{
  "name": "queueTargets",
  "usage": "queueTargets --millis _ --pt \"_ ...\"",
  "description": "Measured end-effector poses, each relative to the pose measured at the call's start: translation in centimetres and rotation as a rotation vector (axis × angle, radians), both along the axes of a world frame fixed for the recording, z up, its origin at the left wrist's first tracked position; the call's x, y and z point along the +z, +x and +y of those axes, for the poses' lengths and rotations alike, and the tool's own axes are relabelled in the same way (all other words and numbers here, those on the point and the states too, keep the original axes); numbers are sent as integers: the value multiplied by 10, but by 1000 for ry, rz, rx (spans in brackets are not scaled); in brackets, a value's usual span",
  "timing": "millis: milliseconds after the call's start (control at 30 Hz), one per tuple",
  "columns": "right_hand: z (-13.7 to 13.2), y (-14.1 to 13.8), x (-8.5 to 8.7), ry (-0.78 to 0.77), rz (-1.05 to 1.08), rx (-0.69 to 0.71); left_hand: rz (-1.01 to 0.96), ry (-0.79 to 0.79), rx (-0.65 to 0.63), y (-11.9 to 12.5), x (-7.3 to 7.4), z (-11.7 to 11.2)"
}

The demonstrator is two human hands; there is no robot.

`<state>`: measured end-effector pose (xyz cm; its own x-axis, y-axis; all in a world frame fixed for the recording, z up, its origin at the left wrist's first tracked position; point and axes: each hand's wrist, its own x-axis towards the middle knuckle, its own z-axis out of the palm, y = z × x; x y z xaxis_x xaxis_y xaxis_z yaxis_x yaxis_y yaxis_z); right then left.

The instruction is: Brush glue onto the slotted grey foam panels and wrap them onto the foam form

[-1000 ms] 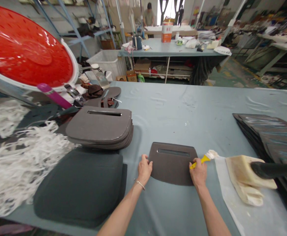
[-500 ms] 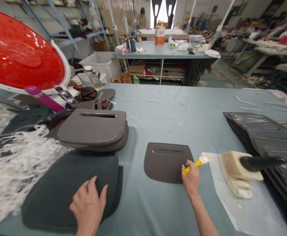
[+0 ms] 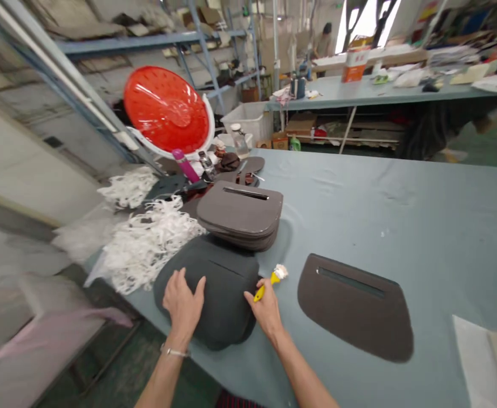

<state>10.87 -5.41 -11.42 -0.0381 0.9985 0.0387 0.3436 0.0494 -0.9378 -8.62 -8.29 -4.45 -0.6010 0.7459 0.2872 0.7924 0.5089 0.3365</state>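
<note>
My left hand (image 3: 183, 300) rests with fingers spread on a dark rounded panel (image 3: 222, 306), the top one of a low pile at the table's near edge. At that panel's right edge is my right hand (image 3: 265, 306), closed round a yellow-handled paintbrush (image 3: 276, 276) whose bristles are coated white. Whether the right fingers also pinch the panel I cannot tell. A single brown-grey panel with a slot (image 3: 354, 311) lies flat to the right. Behind the dark pile stands a stack of similar slotted panels (image 3: 243, 212).
White tangled strips (image 3: 146, 243) heap at the left. Beyond them are a red fan-shaped disc (image 3: 167, 110), a magenta tube (image 3: 184, 165) and a clear bottle (image 3: 239, 141). White paper (image 3: 471, 351) lies at the right edge. Another table (image 3: 325, 90) stands at the back.
My view has swung left. My right hand has left the single slotted panel and moved left to the dark pile, still gripping the brush. My left hand stays on the dark panel.
</note>
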Motion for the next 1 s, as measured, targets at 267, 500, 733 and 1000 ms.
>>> queueTargets --millis 267,500,733,1000 --pt "-8 -8 -2 -49 4 -12 36 -244 103 -58 -1 -5" --pt "-16 -1 9 -29 16 -32 279 -27 5 -36 2 -6" --pt "-16 28 20 -18 64 -167 -164 -4 15 -18 11 -2" --pt "-19 188 3 40 -295 -398 -758 1 -460 107 -18 23"
